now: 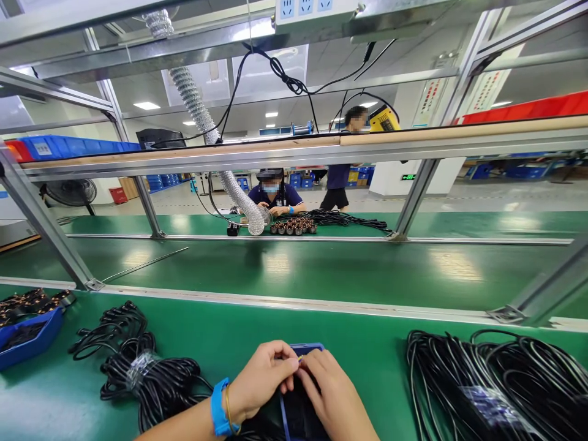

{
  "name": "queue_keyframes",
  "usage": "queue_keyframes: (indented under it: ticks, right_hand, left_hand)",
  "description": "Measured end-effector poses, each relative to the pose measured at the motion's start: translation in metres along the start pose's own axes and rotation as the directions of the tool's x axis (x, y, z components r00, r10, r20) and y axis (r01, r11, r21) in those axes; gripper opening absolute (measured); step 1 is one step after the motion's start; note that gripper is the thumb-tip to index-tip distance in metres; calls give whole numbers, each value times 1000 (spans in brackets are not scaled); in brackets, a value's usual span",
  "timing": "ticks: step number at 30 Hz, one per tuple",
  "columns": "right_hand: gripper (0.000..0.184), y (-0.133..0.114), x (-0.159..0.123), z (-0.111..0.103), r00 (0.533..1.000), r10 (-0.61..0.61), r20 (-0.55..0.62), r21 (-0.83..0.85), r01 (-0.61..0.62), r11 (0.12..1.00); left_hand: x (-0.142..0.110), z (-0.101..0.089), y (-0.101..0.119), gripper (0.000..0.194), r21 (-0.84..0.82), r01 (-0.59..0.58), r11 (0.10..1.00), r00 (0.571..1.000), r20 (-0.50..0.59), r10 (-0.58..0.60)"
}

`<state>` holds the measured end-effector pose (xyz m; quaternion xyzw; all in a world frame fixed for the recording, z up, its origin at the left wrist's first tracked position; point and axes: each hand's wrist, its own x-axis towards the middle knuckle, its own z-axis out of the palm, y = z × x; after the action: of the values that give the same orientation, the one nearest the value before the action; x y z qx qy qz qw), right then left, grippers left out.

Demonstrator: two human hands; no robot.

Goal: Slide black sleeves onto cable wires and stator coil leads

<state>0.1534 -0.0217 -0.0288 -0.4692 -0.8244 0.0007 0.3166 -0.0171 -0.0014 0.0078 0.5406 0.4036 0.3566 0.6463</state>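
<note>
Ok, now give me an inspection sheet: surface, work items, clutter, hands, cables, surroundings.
Surface: glossy green benchtop, reflecting light.
Work items: tiny yellow piece, too small to identify, above a blue-rimmed rectangular tray.
Clutter: thin straight metal rod lying farther back.
Hands: left hand and right hand, fingertips meeting at the piece.
Cables: coiled black cable bundle at left, another at right.
Surroundings: seated co-worker opposite; silver corrugated duct.

No writing is readable, even on the red-lettered banners (429,103).

Yellow piece (300,359), one: tiny, mostly hidden, pinched by you near the blue tray's (309,346) far edge.
</note>
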Motion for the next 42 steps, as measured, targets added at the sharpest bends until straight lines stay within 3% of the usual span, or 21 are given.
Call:
queue_keyframes:
  ticks: [5,10,18,33,42]
  right_hand:
    - [22,-9,0,-12,978,157,-138,389,-92,917]
    - [17,-9,-1,-19,942,258,-216,482,-127,867]
    - [25,-13,-1,-25,878,437,-197,665,-208,717]
    - [28,-20,2,-20,835,535,-126,778,-252,576]
    - [29,-22,3,-19,829,547,-115,792,-256,554]
  left_hand:
    - [-2,3,4,22,3,45,999,998,-53,-45]
    - [-1,3,5,24,-57,88,994,995,-35,-90]
    - [-4,5,8,25,-141,90,986,996,7,-90]
    - [-5,3,7,33,-218,90,972,996,41,-83]
    - [-5,4,8,32,-228,96,969,995,40,-89]
